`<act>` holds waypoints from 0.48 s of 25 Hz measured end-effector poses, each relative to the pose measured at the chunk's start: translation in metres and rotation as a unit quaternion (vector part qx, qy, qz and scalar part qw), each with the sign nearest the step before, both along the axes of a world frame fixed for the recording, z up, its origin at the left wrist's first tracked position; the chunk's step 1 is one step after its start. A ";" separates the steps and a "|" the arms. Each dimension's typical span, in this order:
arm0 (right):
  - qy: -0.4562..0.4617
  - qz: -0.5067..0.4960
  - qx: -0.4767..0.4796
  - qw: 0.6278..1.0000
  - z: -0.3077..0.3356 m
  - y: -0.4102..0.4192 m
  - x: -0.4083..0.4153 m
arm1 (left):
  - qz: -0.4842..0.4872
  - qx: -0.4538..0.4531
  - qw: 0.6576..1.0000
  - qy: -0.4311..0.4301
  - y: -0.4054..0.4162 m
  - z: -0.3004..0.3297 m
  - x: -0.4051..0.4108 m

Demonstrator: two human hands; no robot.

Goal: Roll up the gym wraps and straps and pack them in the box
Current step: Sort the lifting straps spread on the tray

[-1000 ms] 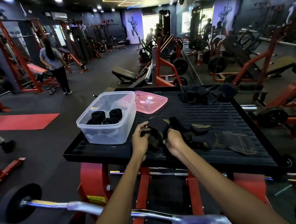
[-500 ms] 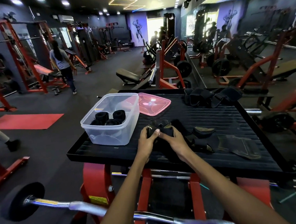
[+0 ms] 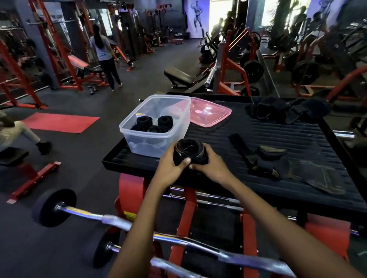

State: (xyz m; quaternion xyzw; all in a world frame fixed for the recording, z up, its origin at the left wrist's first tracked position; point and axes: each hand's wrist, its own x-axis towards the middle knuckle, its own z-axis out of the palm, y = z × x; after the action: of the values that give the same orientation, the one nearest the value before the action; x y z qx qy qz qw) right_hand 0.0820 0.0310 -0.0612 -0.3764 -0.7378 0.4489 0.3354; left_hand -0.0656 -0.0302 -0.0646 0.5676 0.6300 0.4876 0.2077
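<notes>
Both hands curl their fingers around one black roll (image 3: 190,151) – the left hand (image 3: 171,170) grips its left side with the thumb on the near face, the right hand (image 3: 212,167) holds the right side. The roll stands with its open end up, above the near edge of the tray (image 3: 312,197). The box (image 3: 154,138) lies just far and left of the roll, nearer the left hand, with some rolls inside. I judge the next move is short – up and left over the rim. Loose straps (image 3: 264,161) lie to the right.
</notes>
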 end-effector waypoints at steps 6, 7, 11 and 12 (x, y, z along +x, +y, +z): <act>-0.015 -0.003 0.042 0.999 0.003 -0.007 0.006 | 0.018 0.010 1.000 0.011 -0.006 -0.005 0.001; -0.011 -0.022 0.062 0.998 0.003 -0.007 0.004 | 0.041 0.018 0.999 -0.015 -0.006 -0.007 0.002; -0.050 -0.156 0.082 0.983 -0.001 -0.005 -0.014 | 0.116 0.005 0.993 -0.015 0.002 -0.003 0.009; -0.074 -0.176 0.070 0.979 0.001 -0.004 -0.019 | 0.116 0.001 0.993 0.010 0.003 -0.001 0.010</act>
State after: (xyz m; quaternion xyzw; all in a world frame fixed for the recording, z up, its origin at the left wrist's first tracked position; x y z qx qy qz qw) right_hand 0.0628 0.0266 -0.0607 -0.5080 -0.7126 0.3009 0.3788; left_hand -0.0554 -0.0267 -0.0659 0.4961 0.6929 0.5032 0.1430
